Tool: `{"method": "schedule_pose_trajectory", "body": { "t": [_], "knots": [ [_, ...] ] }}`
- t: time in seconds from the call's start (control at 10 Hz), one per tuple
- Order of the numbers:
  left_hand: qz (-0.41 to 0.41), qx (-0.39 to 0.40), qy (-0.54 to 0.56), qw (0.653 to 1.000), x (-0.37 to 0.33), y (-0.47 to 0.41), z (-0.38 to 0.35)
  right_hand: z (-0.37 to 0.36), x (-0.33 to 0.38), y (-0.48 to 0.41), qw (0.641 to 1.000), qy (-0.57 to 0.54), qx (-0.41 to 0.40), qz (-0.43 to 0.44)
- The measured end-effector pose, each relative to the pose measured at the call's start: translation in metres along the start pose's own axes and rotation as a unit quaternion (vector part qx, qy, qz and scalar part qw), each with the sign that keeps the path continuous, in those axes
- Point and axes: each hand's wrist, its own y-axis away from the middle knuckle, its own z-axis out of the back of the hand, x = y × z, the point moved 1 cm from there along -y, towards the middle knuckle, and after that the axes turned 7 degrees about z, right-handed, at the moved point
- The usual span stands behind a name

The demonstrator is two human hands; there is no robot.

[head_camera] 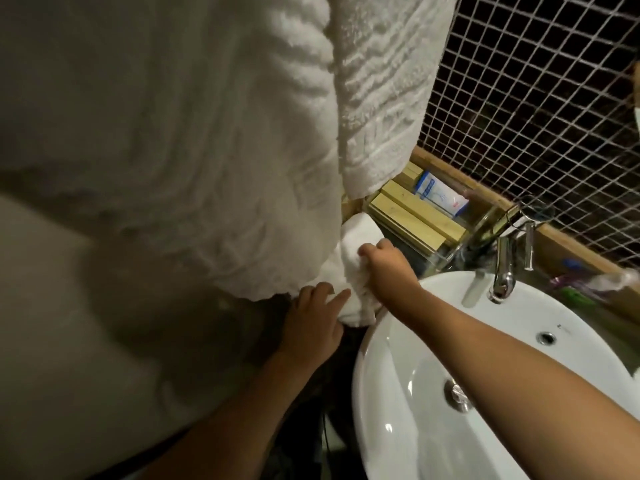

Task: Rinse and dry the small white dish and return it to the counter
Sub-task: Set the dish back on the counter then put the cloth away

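Note:
The small white dish does not show anywhere; if it is here, the cloth hides it. A white towel hangs down beside the basin, and both hands are at its lower end. My right hand reaches across the basin's rim and is clenched on a bunch of the towel. My left hand comes up from below and cups the towel's bottom fold, with cloth between its thumb and fingers. I cannot tell what lies inside the bundle.
A large white towel fills the left and top. The white basin with a chrome tap lies at lower right. Behind are wooden blocks, a tube, toothbrushes and a dark mosaic wall.

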Motion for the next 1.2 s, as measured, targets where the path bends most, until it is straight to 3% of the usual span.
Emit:
{"method": "schedule_pose_trajectory", "body": {
  "t": [0.1,0.2,0.3,0.4,0.5,0.7,0.8,0.9,1.0,1.1,1.2],
  "knots": [
    [-0.002,-0.061,-0.006,0.998,-0.001,-0.004,0.013,0.015,0.008,-0.010,0.996,-0.019,-0.056,0.060],
    [0.034,0.017,-0.046,0.998,-0.008,0.001,0.011,0.015,0.001,-0.013,0.995,0.054,-0.033,0.071],
    [0.057,0.109,-0.089,0.988,-0.012,0.010,-0.004,0.006,-0.011,-0.002,0.990,0.128,0.057,-0.007],
    [0.045,0.058,-0.058,0.996,-0.008,0.012,-0.006,0.001,-0.016,0.001,0.993,0.114,0.038,-0.010],
    [0.037,0.029,-0.036,0.998,0.000,0.005,-0.008,0.003,-0.014,-0.004,0.999,0.035,-0.013,-0.034],
    [0.058,0.064,0.015,0.996,-0.003,-0.011,-0.008,-0.004,-0.019,-0.005,0.978,-0.139,-0.043,-0.148],
    [0.050,0.040,0.040,0.997,-0.006,-0.010,0.004,0.004,-0.015,0.003,0.963,-0.198,-0.105,-0.148],
    [0.018,0.000,0.051,0.999,-0.008,0.002,0.019,0.014,-0.012,0.020,0.971,-0.167,-0.120,-0.119],
    [-0.020,0.015,0.023,0.999,-0.005,0.023,0.015,0.012,-0.015,0.033,0.990,-0.050,0.006,-0.133],
    [-0.049,0.066,-0.023,0.996,0.000,0.038,-0.008,0.003,-0.011,0.033,0.985,0.137,0.049,-0.094],
    [-0.055,0.061,-0.043,0.996,-0.001,0.038,-0.018,-0.002,-0.003,0.027,0.977,0.212,-0.003,-0.032]
  ]
}}
